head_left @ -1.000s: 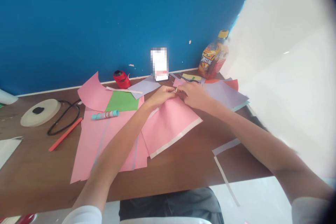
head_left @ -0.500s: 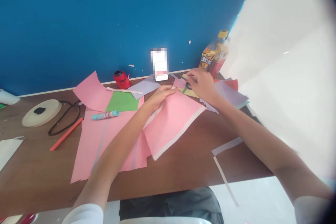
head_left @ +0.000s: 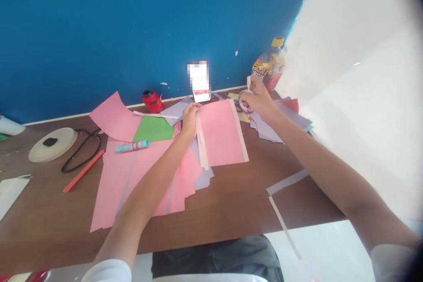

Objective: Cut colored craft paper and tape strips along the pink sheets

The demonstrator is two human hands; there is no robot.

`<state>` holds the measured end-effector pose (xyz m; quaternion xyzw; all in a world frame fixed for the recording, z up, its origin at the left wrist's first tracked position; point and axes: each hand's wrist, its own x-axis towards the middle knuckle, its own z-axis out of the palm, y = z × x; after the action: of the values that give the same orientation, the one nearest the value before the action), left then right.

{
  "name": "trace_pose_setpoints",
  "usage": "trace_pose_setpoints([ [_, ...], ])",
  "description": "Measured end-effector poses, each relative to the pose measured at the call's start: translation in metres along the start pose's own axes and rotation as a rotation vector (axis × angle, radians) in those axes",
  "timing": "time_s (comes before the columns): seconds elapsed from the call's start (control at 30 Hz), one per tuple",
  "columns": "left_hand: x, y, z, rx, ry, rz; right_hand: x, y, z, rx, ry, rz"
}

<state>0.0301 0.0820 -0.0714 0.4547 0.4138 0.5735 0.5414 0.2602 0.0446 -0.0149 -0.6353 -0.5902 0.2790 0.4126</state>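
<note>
My left hand (head_left: 191, 120) pinches the upper left corner of a pink sheet of paper (head_left: 221, 134) with pale strips along both side edges. My right hand (head_left: 262, 100) is closed on a roll of white tape (head_left: 245, 102), with a short loose end sticking up by the fingers. Beneath the roll, dark-handled scissors (head_left: 237, 105) are partly hidden. More pink sheets (head_left: 109, 185) lie under and beside my left forearm, with a light-blue glue stick (head_left: 132, 146) on them and a green sheet (head_left: 153, 128) behind.
A drink bottle (head_left: 269, 68) and a propped-up phone (head_left: 199, 79) stand by the blue wall. A red roll (head_left: 152, 101), purple paper (head_left: 264, 130), an orange strip (head_left: 84, 171), a black cord (head_left: 81, 150) and a round pale lid (head_left: 53, 145) lie on the brown table (head_left: 231, 202).
My right hand has picked up the tape roll from the scissors' area. My left hand has shifted left, and the pink sheet has turned more upright, with purple paper now showing beneath it.
</note>
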Motion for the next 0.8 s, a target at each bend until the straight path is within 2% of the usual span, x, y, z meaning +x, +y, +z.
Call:
trace_pose_setpoints([
  [0.1, 0.0, -0.001, 0.0, -0.07, 0.159, -0.033, -0.004, -0.004, 0.005, 0.241, -0.021, 0.133],
  [0.17, -0.001, -0.004, 0.0, -0.049, 0.256, -0.053, -0.006, -0.005, 0.007, 0.274, -0.088, 0.123],
  [0.23, -0.002, -0.005, 0.0, 0.0, 0.303, -0.046, -0.007, -0.005, 0.007, 0.253, -0.119, 0.09],
  [0.4, -0.002, -0.009, -0.003, 0.05, 0.272, -0.015, -0.007, -0.002, 0.005, 0.201, -0.146, 0.09],
  [0.6, 0.005, -0.013, -0.008, 0.05, 0.274, -0.018, -0.003, 0.001, 0.003, 0.146, -0.07, 0.064],
  [0.8, 0.007, -0.014, -0.009, 0.026, 0.287, -0.001, 0.0, 0.007, 0.005, 0.207, -0.163, 0.084],
])
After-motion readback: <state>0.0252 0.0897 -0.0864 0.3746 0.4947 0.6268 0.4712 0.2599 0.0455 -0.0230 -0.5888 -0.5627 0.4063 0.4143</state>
